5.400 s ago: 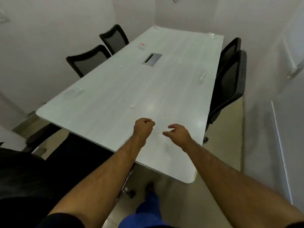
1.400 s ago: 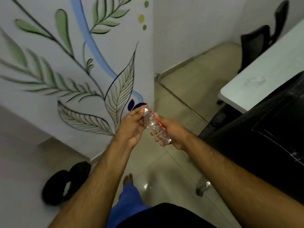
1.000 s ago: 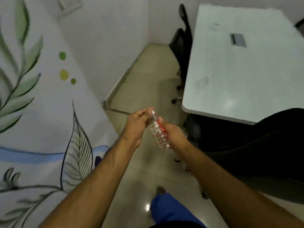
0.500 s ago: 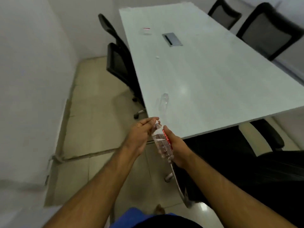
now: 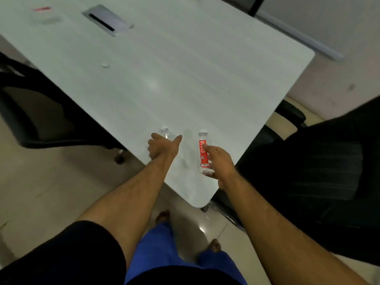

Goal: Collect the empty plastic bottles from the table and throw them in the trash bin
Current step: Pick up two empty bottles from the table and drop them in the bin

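Note:
My right hand is shut on a clear plastic bottle with a red label, its white cap pointing away from me, above the near corner of the white table. A second clear bottle lies on the table near its left edge. My left hand rests over this bottle with fingers curled down across it and the thumb stuck out to the right. Most of that bottle is hidden under the hand, so whether it is gripped does not show. No trash bin is in view.
Far back on the table lie a small white cap, a grey cable hatch and another red-labelled bottle. Black office chairs stand at the left and right of the table. Beige tiled floor lies below.
I have turned back to the table and stepped close to its corner. My left hand has left the held bottle's cap and reached onto the second bottle. My right hand keeps the red-labelled bottle.

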Available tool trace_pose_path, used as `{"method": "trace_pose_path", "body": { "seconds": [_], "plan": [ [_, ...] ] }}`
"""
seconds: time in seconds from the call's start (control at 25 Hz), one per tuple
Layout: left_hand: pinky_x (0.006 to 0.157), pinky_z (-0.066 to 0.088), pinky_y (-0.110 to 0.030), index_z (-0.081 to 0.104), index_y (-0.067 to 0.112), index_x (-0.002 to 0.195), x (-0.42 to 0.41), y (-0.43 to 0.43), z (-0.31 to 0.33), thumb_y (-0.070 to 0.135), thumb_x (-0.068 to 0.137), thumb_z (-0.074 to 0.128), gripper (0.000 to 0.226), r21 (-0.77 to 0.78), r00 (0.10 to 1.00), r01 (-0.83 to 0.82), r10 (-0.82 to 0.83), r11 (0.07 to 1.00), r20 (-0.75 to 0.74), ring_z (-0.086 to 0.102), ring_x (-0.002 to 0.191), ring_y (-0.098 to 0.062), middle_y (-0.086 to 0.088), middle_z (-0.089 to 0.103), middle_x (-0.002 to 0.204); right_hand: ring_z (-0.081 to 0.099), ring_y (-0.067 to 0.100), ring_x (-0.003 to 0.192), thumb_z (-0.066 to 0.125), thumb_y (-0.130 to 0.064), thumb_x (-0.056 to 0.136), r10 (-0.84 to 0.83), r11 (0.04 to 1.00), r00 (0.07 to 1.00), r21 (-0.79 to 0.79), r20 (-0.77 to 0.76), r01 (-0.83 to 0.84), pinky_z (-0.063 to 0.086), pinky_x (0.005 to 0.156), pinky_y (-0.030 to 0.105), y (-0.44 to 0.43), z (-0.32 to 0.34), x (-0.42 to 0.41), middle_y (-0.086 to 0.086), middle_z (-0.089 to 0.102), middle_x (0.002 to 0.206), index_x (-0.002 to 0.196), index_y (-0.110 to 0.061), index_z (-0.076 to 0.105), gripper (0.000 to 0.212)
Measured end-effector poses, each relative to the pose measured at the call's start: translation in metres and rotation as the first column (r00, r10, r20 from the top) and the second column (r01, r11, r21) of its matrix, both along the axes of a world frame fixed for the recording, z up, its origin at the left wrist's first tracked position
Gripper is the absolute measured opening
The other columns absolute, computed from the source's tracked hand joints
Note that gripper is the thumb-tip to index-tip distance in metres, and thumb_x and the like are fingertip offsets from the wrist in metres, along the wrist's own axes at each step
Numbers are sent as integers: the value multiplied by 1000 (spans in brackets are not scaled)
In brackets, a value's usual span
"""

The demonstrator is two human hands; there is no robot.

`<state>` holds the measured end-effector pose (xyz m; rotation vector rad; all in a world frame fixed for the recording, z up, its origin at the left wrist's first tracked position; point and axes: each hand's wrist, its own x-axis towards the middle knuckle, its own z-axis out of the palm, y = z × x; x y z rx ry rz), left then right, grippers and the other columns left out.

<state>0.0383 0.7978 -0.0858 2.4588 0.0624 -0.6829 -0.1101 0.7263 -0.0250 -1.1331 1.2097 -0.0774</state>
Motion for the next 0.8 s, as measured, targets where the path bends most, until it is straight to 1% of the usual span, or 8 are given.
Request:
{"method": "trace_pose_path", "body": {
  "seconds": [0.12,0.24,0.32,0.4,0.48,0.56,0.68,0.8],
  "plan": [
    [93,51,-44,36,5,138,18,1,-18,50,77,72,83,78,988,126,-119,989,-95,56,119,-37,-19,51,135,70,18,86,62,-42,93,-127,992,992,10,-10,127,60,76,38,6,-6,2,2,71,100,115,-19,63,32],
    [86,55,-39,41,8,135,7,-1,-15,32,79,75,70,-183,976,144,-170,973,-139,61,105,-32,-11,58,124,70,21,90,59,-39,95,-240,970,970,18,-25,240,58,71,35,14,-12,-17,7,72,107,117,-18,63,31],
    [82,55,-35,46,11,134,-14,2,-3,25,77,79,67,-379,930,107,-227,919,-290,63,101,-27,-6,60,118,69,22,91,55,-35,96,-315,949,949,4,-16,315,57,72,35,25,-12,-37,10,71,110,116,-18,63,27],
    [77,55,-35,55,14,127,-46,5,13,21,74,79,58,-475,839,196,-398,858,-372,67,99,-26,-7,66,115,68,19,88,51,-32,98,-368,929,929,-18,32,369,56,70,31,41,-9,-69,9,70,107,111,-22,60,19],
    [69,50,-31,63,17,112,-79,10,31,16,78,70,35,-529,765,299,-531,794,-364,65,89,-23,-7,69,104,67,16,87,49,-30,100,-400,916,912,-9,91,402,55,69,30,58,-6,-104,4,68,101,104,-27,57,10],
    [68,50,-34,64,16,101,-130,17,50,13,84,60,18,-566,678,339,-612,751,-406,61,83,-25,-9,66,91,66,20,91,48,-29,100,-468,883,874,36,126,468,55,70,32,77,-4,-154,6,66,104,111,-23,58,16],
    [73,53,-45,64,13,98,-221,25,63,27,82,53,24,-582,514,406,-703,704,-491,59,80,-30,-15,63,89,65,19,80,46,-31,95,-595,802,787,64,165,593,54,60,29,104,-7,-240,9,66,95,116,-11,59,31],
    [59,47,-30,65,10,86,-311,33,67,24,89,47,22,-595,370,447,-743,669,-557,57,61,-22,-10,63,71,61,17,67,46,-32,88,-736,672,652,88,180,735,53,54,28,132,-11,-322,10,63,85,108,-9,59,33]
  ]
}}
